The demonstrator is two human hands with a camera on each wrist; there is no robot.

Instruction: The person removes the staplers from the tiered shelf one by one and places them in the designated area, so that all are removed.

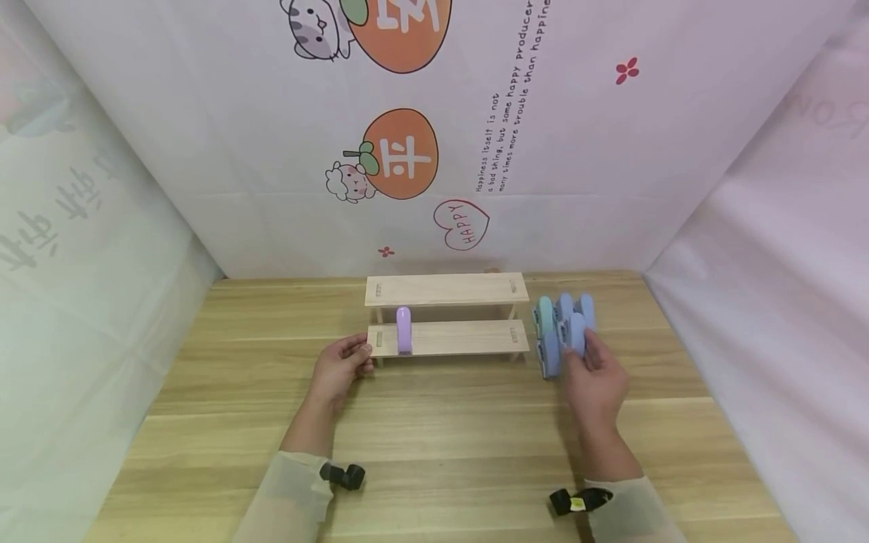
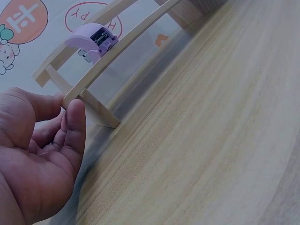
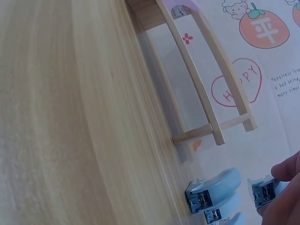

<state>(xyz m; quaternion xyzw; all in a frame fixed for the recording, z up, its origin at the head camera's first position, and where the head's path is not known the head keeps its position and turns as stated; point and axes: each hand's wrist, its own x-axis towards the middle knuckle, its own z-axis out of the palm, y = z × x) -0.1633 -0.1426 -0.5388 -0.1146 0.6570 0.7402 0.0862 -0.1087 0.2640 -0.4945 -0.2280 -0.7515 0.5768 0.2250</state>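
A two-tier wooden rack (image 1: 446, 289) stands on the table near the back wall. My left hand (image 1: 342, 368) pinches the left end of its lower board (image 2: 93, 75) between thumb and fingers. On that board, close to the left end, sits a purple stapler (image 1: 403, 329). To the right of the rack, my right hand (image 1: 596, 385) grips a light blue stapler (image 1: 573, 332), raised in the right wrist view beside the others. Around it stand a mint green stapler (image 1: 545, 317) and several blue staplers (image 1: 550, 356) in a tight group.
A wood-grain table (image 1: 448, 445) extends in front of the rack. A white printed cloth (image 1: 577, 136) hangs behind, with more white cloth (image 1: 88, 249) along both sides. The rack's upper board is bare.
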